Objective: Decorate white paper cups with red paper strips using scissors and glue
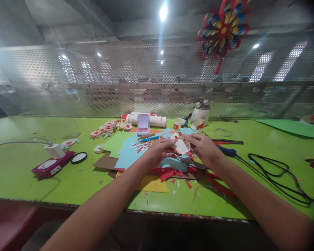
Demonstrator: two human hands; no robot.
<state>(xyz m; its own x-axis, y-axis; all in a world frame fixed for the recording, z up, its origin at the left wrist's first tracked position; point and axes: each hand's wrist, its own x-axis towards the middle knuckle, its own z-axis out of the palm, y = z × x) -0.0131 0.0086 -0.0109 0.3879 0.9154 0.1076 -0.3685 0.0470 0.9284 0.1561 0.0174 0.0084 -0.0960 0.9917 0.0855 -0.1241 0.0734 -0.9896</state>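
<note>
Between my two hands is a small white paper cup, its round opening tilted toward me. My left hand grips the cup's left side with bent fingers. From the right, my right hand pinches its rim. Light blue paper lies under my hands. Scissors with red handles rest just below the cup, partly hidden by my right forearm. Red paper scraps surround the blades.
A purple power strip with a white plug stands left. Round red-and-white paper pieces are piled behind. Another paper cup stands near a white bottle. At right, a black cable loops from a blue-handled tool.
</note>
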